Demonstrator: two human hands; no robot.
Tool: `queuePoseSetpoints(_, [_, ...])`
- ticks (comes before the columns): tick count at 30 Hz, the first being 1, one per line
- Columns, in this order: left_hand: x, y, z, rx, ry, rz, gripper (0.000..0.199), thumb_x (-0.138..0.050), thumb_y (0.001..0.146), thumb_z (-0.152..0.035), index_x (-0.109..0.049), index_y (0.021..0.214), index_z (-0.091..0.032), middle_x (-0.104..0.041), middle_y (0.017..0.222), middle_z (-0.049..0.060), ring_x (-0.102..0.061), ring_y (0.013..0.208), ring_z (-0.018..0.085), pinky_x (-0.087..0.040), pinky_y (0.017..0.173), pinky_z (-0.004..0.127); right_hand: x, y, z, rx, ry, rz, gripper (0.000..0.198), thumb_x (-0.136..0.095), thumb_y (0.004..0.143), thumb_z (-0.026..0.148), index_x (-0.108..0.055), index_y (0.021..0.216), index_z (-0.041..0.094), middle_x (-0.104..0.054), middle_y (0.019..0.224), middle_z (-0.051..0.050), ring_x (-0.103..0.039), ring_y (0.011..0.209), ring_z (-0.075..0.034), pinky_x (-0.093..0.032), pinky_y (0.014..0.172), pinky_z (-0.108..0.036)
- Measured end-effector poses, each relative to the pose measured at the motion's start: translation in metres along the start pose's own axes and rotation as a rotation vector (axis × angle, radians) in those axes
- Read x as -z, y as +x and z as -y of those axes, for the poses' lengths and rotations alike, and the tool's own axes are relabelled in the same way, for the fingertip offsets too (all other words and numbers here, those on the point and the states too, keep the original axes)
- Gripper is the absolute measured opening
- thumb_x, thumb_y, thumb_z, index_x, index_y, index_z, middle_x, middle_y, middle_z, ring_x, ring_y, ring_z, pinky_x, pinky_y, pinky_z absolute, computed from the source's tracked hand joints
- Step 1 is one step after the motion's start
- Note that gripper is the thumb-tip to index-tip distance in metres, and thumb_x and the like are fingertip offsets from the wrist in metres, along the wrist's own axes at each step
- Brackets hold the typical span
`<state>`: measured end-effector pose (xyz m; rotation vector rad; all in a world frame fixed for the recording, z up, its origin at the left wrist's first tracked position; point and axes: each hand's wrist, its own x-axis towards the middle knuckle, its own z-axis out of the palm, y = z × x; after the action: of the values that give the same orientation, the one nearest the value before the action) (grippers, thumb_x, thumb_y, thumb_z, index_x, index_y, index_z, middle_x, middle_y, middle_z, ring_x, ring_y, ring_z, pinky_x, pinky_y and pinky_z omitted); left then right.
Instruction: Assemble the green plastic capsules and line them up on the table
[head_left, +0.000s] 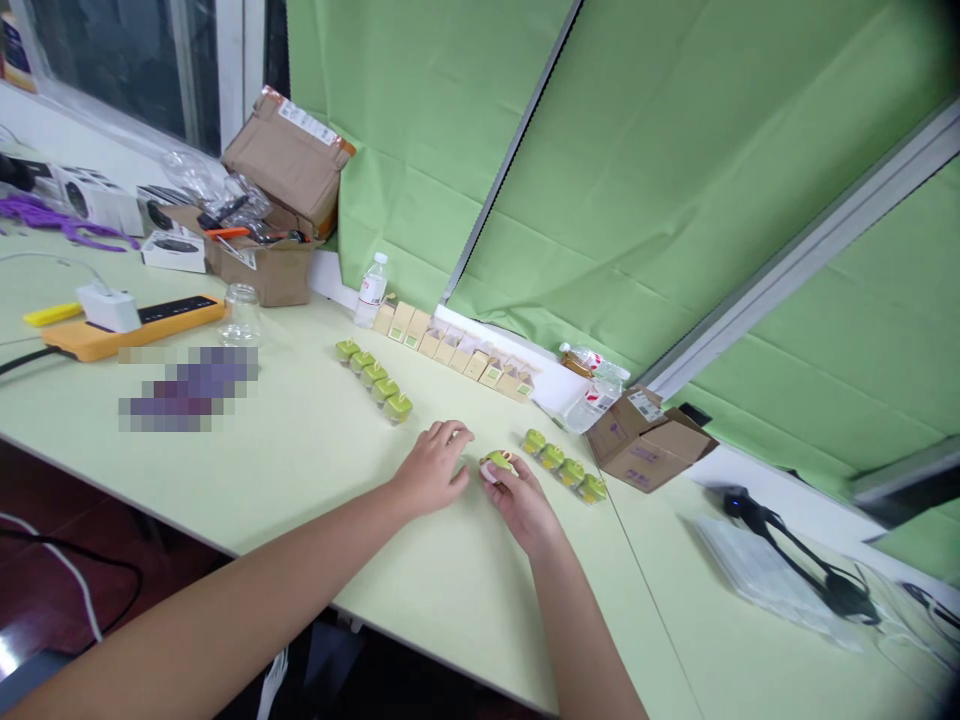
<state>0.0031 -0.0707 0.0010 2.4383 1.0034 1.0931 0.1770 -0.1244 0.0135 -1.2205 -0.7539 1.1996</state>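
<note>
My right hand (520,503) is closed around a small green-topped container (496,463), held just above the table; the fingers cover part of it. To its left, my left hand (435,465) is apart from the container, fingers spread and slightly curled, with nothing in them. A row of several small clear containers with green lids (373,375) stands beyond my left hand. Another row of similar green-lidded containers (564,463) lies to the right of my right hand.
Small cardboard boxes (457,350) line the back edge beside an upright water bottle (370,290). Fallen bottles (594,400) and a carton (645,440) are at right. An orange power strip (150,325), a glass jar (241,315) and an opened carton (262,265) sit at left.
</note>
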Motion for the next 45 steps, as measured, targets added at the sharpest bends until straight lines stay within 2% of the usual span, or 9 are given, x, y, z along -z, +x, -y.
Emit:
queuePoseSetpoints(2, [0.001,-0.001,-0.002,-0.059,-0.093,0.037,0.030,-0.052,0.085,-0.019,-0.056,0.115,-0.022,-0.059,0.118,0.008,-0.054,0.111,0.025,-0.044,0.097,0.038,-0.002,-0.003,0.001,-0.012,-0.016,0.056,0.038,-0.084,0.066,0.023,-0.061,0.096,0.024,-0.072,0.089,0.000,-0.069,0.084,-0.015,-0.056,0.075,-0.026])
queuePoseSetpoints(4, [-0.001,-0.002,-0.002,-0.073,-0.177,0.113,0.023,-0.050,0.085,-0.019,-0.058,0.106,-0.023,-0.064,0.102,0.004,-0.060,0.094,0.021,-0.049,0.085,0.033,-0.004,-0.004,0.001,-0.023,-0.025,0.087,0.038,-0.083,0.067,0.025,-0.062,0.100,0.025,-0.072,0.089,0.000,-0.069,0.083,-0.015,-0.054,0.073,-0.025])
queuePoseSetpoints(7, [-0.008,-0.003,0.003,-0.046,-0.225,0.191,0.017,-0.050,0.085,-0.020,-0.058,0.099,-0.024,-0.066,0.087,0.001,-0.062,0.081,0.018,-0.049,0.074,0.029,-0.003,-0.003,0.001,-0.053,-0.041,0.064,0.031,-0.081,0.070,0.026,-0.064,0.097,0.023,-0.072,0.086,-0.001,-0.068,0.078,-0.015,-0.052,0.064,-0.023])
queuePoseSetpoints(12, [-0.012,-0.002,0.008,0.077,-0.232,0.085,0.018,-0.051,0.086,-0.024,-0.057,0.103,-0.022,-0.067,0.105,0.006,-0.063,0.100,0.022,-0.050,0.086,0.033,0.001,0.000,0.001,-0.091,-0.053,0.027,0.021,-0.076,0.074,0.024,-0.065,0.091,0.020,-0.073,0.093,-0.007,-0.068,0.073,-0.016,-0.051,0.059,-0.024])
queuePoseSetpoints(18, [-0.005,-0.003,0.000,-0.058,-0.350,0.127,0.044,-0.053,0.084,-0.020,-0.051,0.127,-0.023,-0.061,0.125,0.007,-0.061,0.106,0.021,-0.051,0.090,0.033,-0.004,-0.006,0.000,-0.094,-0.077,0.144,0.021,-0.076,0.074,0.024,-0.066,0.092,0.019,-0.072,0.086,-0.005,-0.068,0.073,-0.016,-0.054,0.065,-0.026])
queuePoseSetpoints(21, [-0.004,-0.002,-0.001,-0.127,-0.361,0.142,0.044,-0.052,0.080,-0.014,-0.056,0.123,-0.024,-0.061,0.124,0.006,-0.061,0.107,0.020,-0.050,0.093,0.032,-0.007,-0.008,0.001,-0.124,-0.103,0.161,0.023,-0.077,0.071,0.022,-0.066,0.091,0.019,-0.071,0.084,-0.003,-0.067,0.072,-0.015,-0.054,0.066,-0.025])
queuePoseSetpoints(28, [-0.004,-0.002,0.000,-0.135,-0.350,0.137,0.048,-0.051,0.075,-0.008,-0.057,0.120,-0.024,-0.063,0.121,0.005,-0.060,0.107,0.020,-0.050,0.094,0.032,-0.007,-0.011,0.003,-0.139,-0.085,0.219,0.020,-0.075,0.074,0.021,-0.066,0.091,0.020,-0.069,0.082,-0.001,-0.065,0.072,-0.013,-0.052,0.071,-0.025])
queuePoseSetpoints(34, [-0.001,-0.003,-0.001,-0.173,-0.340,0.125,0.059,-0.050,0.073,-0.006,-0.054,0.129,-0.025,-0.061,0.128,0.003,-0.058,0.115,0.020,-0.046,0.102,0.032,-0.008,-0.014,0.002,-0.181,-0.095,0.318,0.026,-0.073,0.078,0.027,-0.062,0.101,0.023,-0.066,0.078,0.002,-0.062,0.066,-0.011,-0.046,0.061,-0.022])
queuePoseSetpoints(45, [0.001,-0.003,-0.008,-0.196,-0.382,0.195,0.055,-0.043,0.078,-0.004,-0.056,0.126,-0.028,-0.061,0.129,0.001,-0.062,0.108,0.019,-0.049,0.092,0.029,-0.012,-0.007,-0.001,-0.203,-0.212,0.227,0.014,-0.064,0.074,0.027,-0.059,0.086,0.021,-0.058,0.062,0.004,-0.052,0.051,-0.010,-0.035,0.049,-0.021])
